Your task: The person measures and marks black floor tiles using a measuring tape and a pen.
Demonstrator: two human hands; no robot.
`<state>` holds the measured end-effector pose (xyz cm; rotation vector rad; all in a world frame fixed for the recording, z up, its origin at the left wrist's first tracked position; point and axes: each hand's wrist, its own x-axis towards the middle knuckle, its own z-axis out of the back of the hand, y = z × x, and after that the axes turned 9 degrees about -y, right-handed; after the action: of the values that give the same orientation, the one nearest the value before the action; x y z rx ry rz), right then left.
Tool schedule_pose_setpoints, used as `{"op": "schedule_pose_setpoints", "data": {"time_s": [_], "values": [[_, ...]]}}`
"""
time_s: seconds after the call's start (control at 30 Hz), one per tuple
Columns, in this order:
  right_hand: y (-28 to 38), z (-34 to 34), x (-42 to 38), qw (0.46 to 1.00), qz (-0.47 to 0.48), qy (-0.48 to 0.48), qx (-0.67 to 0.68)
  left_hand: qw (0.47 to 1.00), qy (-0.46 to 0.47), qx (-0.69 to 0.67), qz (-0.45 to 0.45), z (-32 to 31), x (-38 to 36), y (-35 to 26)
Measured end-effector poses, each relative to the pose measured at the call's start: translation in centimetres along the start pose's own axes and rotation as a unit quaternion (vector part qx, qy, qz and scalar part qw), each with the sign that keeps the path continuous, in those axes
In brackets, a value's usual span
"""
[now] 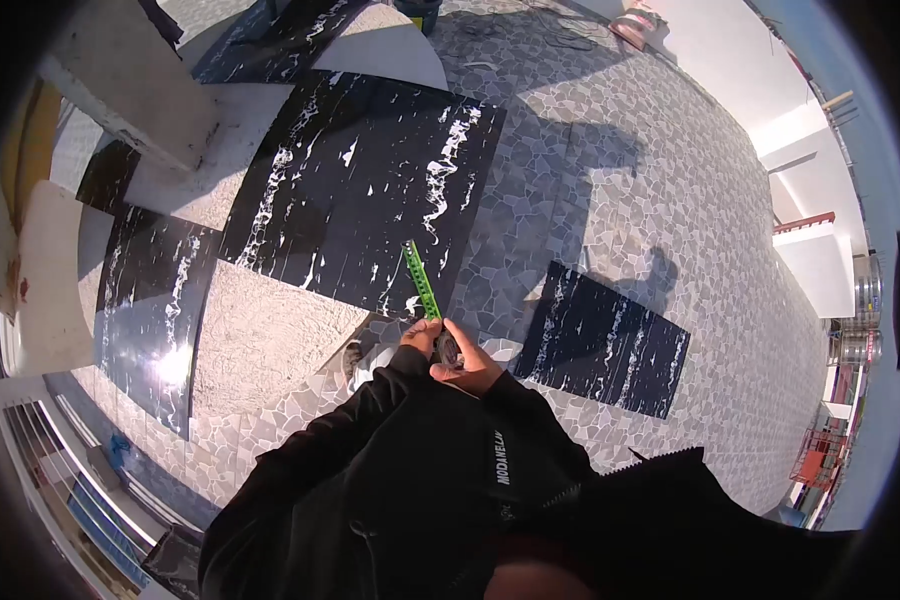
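Two hands meet close to the body, above black sleeves. Left hand [420, 336] and right hand [467, 365] close together around a dark tape-measure case [448, 349]. Its green tape [421, 280] extends away from them, over the near edge of a large black marbled slab [360, 190]. Right of the hands lies a smaller black slab [605, 340] on the mosaic paving [620, 180]. Farther left, another dark slab [155, 310] rests beside a rough concrete patch [260, 340].

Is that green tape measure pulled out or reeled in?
Pulled out: the green tape measure sticks up from both hands, left hand and right hand.
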<state>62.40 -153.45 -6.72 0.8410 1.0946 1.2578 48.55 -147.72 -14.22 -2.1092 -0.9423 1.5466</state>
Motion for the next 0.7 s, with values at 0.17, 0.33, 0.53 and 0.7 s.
{"op": "schedule_pose_setpoints", "data": {"time_s": [0.17,0.33,0.53,0.7], "values": [[0.4,6.4,4.7,0.995,0.056,0.064,-0.046,0.99,-0.106,0.067,-0.059,-7.1,-1.2,-3.2],[1.5,11.5,11.1,0.957,0.105,0.19,-0.191,0.94,-0.266,0.098,-0.19,-8.9,1.9,-3.4],[2.7,18.7,18.3,0.944,-0.02,0.289,-0.159,0.832,-0.468,0.085,-0.287,-6.7,7.0,-9.7],[3.9,21.2,24.2,0.923,-0.002,0.274,-0.271,0.761,-0.506,0.239,-0.329,-0.1,9.9,-13.2]]}}
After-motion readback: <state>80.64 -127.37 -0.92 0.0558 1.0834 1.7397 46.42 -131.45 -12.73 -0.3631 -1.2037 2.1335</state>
